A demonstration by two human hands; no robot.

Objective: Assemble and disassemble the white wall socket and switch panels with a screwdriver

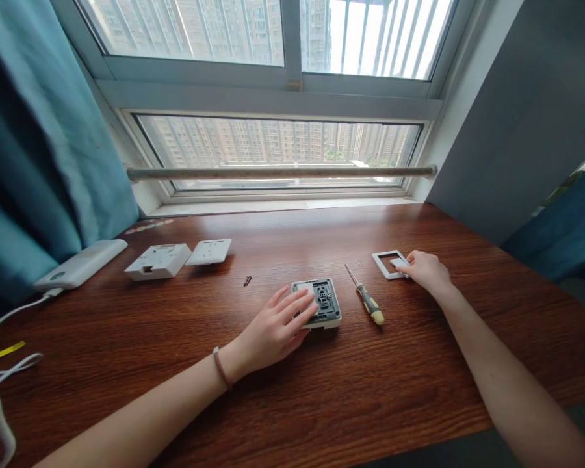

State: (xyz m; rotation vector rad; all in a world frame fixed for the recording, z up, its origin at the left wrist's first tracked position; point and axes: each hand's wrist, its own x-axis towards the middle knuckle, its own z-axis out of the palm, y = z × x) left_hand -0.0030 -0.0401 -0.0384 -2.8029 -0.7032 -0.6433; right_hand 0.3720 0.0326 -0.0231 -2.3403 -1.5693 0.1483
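My left hand [275, 325] lies over the left part of a white-edged wall switch [325, 300], its fingers across the top and its thumb at the near edge. A white rocker plate shows under those fingers, while the dark grey mechanism on the right half is exposed. My right hand [426, 270] pinches a small white rocker plate [398, 262] at the right side of a white square frame [383, 268] on the table. Whether it also touches the frame is hidden. Between the hands lies a screwdriver [369, 302] with a grey and cream handle, its tip pointing away.
Two screws [247, 281] lie left of the switch. Farther left are a white mounting box [158, 262] and a white socket plate [209, 252]. A white power bank [81, 265] with a cable sits by the blue curtain [53, 143]. Beyond the wooden table [185, 351] is a window.
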